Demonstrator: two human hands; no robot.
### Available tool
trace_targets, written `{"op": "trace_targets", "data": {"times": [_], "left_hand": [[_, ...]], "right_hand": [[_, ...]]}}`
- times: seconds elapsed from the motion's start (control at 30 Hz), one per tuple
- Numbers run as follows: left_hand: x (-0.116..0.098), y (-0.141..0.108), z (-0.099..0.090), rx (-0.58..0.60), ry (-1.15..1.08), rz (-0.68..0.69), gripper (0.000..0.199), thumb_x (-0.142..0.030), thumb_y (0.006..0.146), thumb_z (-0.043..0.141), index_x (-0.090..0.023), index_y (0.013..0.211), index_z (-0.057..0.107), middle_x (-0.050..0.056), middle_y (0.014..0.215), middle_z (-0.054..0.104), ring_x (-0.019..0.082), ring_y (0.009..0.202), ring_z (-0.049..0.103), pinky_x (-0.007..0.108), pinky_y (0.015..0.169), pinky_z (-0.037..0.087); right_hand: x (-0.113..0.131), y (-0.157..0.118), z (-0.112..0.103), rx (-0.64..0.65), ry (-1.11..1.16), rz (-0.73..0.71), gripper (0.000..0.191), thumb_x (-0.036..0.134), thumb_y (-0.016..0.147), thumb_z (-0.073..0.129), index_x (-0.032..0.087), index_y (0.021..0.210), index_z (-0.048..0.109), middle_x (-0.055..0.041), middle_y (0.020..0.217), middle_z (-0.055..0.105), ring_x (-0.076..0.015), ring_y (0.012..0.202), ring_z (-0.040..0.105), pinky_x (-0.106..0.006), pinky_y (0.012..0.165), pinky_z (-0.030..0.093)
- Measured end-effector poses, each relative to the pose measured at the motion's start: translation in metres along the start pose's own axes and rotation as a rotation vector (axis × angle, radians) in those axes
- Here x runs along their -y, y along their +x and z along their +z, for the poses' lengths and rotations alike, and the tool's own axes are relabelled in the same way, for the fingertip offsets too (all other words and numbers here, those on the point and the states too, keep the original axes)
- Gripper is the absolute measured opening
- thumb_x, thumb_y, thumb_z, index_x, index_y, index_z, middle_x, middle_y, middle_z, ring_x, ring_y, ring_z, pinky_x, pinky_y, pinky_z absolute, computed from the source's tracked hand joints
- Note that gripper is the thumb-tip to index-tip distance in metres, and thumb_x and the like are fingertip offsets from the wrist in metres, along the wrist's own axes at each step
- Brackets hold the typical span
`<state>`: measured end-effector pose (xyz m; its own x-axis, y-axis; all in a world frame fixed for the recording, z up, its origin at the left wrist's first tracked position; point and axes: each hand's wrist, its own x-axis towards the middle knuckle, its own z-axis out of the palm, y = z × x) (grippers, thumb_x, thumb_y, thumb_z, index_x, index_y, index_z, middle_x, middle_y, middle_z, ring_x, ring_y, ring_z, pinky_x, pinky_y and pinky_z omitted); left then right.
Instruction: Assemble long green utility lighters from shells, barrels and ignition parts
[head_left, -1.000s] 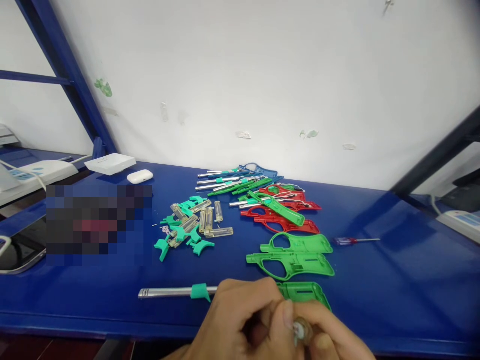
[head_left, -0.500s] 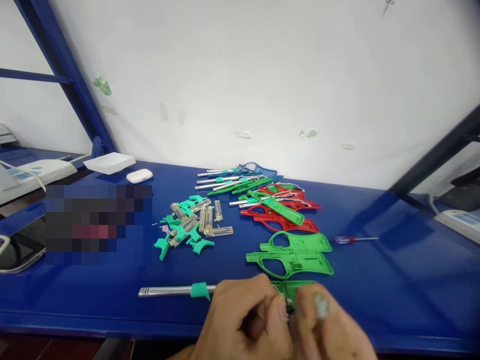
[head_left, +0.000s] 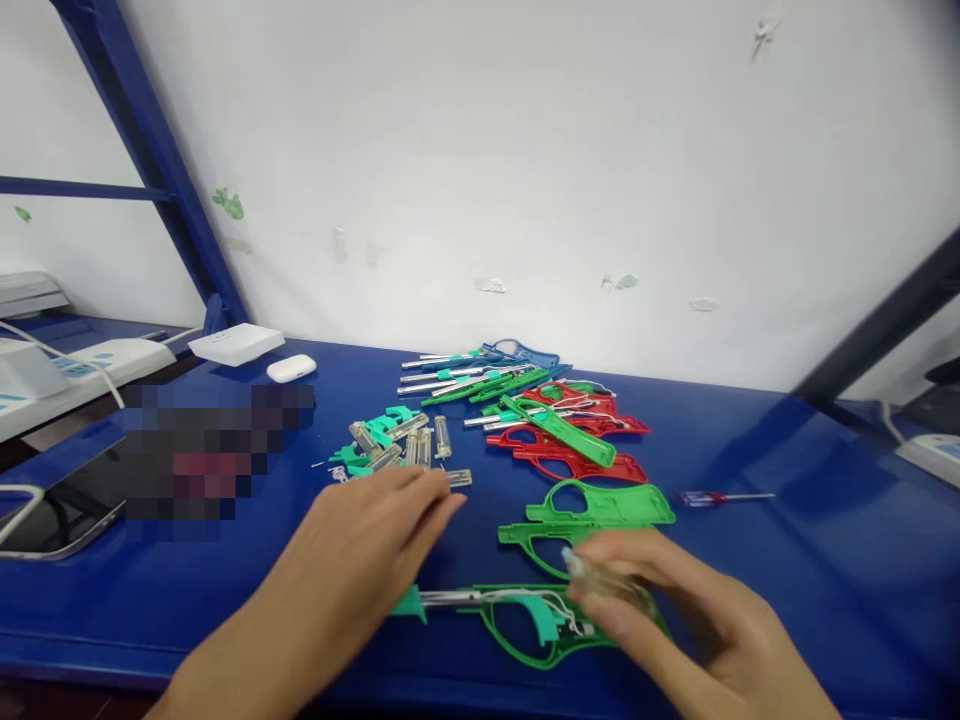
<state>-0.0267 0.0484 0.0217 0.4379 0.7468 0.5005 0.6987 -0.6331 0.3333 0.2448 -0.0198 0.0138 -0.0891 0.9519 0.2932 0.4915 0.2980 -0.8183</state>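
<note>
My right hand point(head_left: 675, 600) pinches a clear lighter fuel tank point(head_left: 611, 585) with a whitish tip, above the handle end of an opened green lighter. That lighter's half shell point(head_left: 517, 652) lies near the table's front, holding a teal trigger point(head_left: 541, 618), white wires and a metal tube point(head_left: 450, 599). A second teal trigger point(head_left: 409, 603) sits on the tube, partly behind my left wrist. My left hand point(head_left: 375, 530) reaches over the near side of a pile of teal triggers and clear fuel tanks point(head_left: 424, 448). Its fingers are stretched out together, thumb hidden, with nothing visible in them.
Two light green shell halves point(head_left: 600, 503) lie beyond my right hand. Red shells point(head_left: 577, 462), green and blue shells and metal tubes are heaped behind them. A screwdriver point(head_left: 724, 498) rests at right. At left are a phone point(head_left: 67, 505), a white case point(head_left: 291, 369) and a blurred patch.
My left hand has left the lighter and moved left to the pile. My right hand has turned, showing the fuel tank more clearly. The view has tilted slightly.
</note>
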Motion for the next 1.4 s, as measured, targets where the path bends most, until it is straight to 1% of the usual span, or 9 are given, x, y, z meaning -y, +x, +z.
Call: {"op": "trace_targets", "data": {"times": [0.2,0.4,0.57,0.8,0.93,1.03,1.1,1.23,1.4], "left_hand": [[0.029,0.005,-0.014,0.044,0.139,-0.118,0.031,-0.025,0.113,0.053,-0.023,0.087,0.071,0.0,0.084,0.077,0.021,0.074,0.071,0.03,0.071,0.043],[0.031,0.004,-0.016,0.07,0.168,-0.118,0.029,-0.022,0.113,0.049,-0.023,0.097,0.073,0.002,0.096,0.079,0.022,0.084,0.072,0.03,0.074,0.046],[0.039,0.004,-0.014,0.059,0.214,-0.114,0.031,-0.016,0.11,0.047,-0.022,0.105,0.077,0.003,0.099,0.075,0.019,0.078,0.069,0.029,0.069,0.045],[0.022,0.0,-0.02,-0.024,0.256,-0.111,0.035,-0.023,0.113,0.043,-0.02,0.113,0.077,0.008,0.11,0.075,0.02,0.079,0.071,0.029,0.066,0.048],[-0.01,-0.012,-0.017,-0.006,0.223,0.106,0.038,-0.024,0.114,0.042,-0.023,0.106,0.079,0.008,0.109,0.079,0.024,0.089,0.076,0.032,0.072,0.057],[-0.024,-0.03,-0.008,0.168,0.302,0.311,0.038,-0.011,0.103,0.048,-0.027,0.102,0.082,0.005,0.113,0.083,0.027,0.104,0.079,0.035,0.084,0.064],[-0.024,-0.042,-0.001,0.214,0.408,0.371,0.046,-0.004,0.095,0.051,-0.025,0.123,0.082,0.008,0.127,0.083,0.031,0.116,0.078,0.04,0.098,0.065],[-0.018,-0.046,0.003,0.238,0.502,0.311,0.052,-0.012,0.098,0.051,-0.02,0.145,0.072,0.012,0.132,0.081,0.035,0.114,0.08,0.045,0.095,0.068],[-0.022,-0.031,-0.004,0.372,0.431,0.305,0.058,-0.001,0.081,0.048,-0.019,0.126,0.08,0.014,0.121,0.083,0.034,0.105,0.081,0.047,0.097,0.066]], "right_hand": [[0.021,0.067,0.016,0.296,-0.426,-0.317,0.009,0.031,0.103,0.077,0.03,0.111,0.08,-0.0012,0.108,0.081,-0.0209,0.1,0.076,-0.034,0.088,0.062],[0.017,0.129,0.046,0.39,-0.482,-0.437,0.014,0.022,0.104,0.074,0.024,0.116,0.08,-0.0042,0.11,0.08,-0.0229,0.106,0.072,-0.039,0.093,0.058],[0.011,0.146,0.055,0.377,-0.474,-0.489,0.022,0.024,0.106,0.07,0.021,0.127,0.077,-0.0066,0.123,0.081,-0.0247,0.115,0.074,-0.049,0.105,0.058],[0.027,0.09,-0.008,0.196,-0.419,-0.396,0.025,0.04,0.111,0.059,0.031,0.122,0.08,-0.0026,0.119,0.085,-0.0243,0.109,0.079,-0.041,0.097,0.062],[0.014,0.028,-0.034,0.064,-0.451,-0.371,0.022,0.05,0.108,0.064,0.038,0.112,0.083,-0.0007,0.109,0.086,-0.0225,0.094,0.083,-0.032,0.082,0.068],[-0.011,-0.004,-0.031,-0.026,-0.514,-0.497,0.021,0.051,0.103,0.072,0.036,0.112,0.084,-0.0014,0.098,0.087,-0.0231,0.083,0.084,-0.03,0.074,0.07],[-0.026,-0.016,-0.024,-0.097,-0.565,-0.529,0.022,0.05,0.1,0.076,0.036,0.114,0.084,-0.0012,0.101,0.087,-0.0224,0.084,0.084,-0.029,0.075,0.07],[-0.038,-0.023,-0.015,-0.141,-0.567,-0.501,0.022,0.049,0.099,0.077,0.036,0.116,0.083,-0.0008,0.11,0.086,-0.0201,0.093,0.085,-0.025,0.082,0.07],[-0.033,-0.022,-0.015,-0.126,-0.506,-0.433,0.021,0.049,0.1,0.077,0.034,0.112,0.085,-0.0008,0.102,0.086,-0.0181,0.089,0.084,-0.02,0.079,0.069]]}}
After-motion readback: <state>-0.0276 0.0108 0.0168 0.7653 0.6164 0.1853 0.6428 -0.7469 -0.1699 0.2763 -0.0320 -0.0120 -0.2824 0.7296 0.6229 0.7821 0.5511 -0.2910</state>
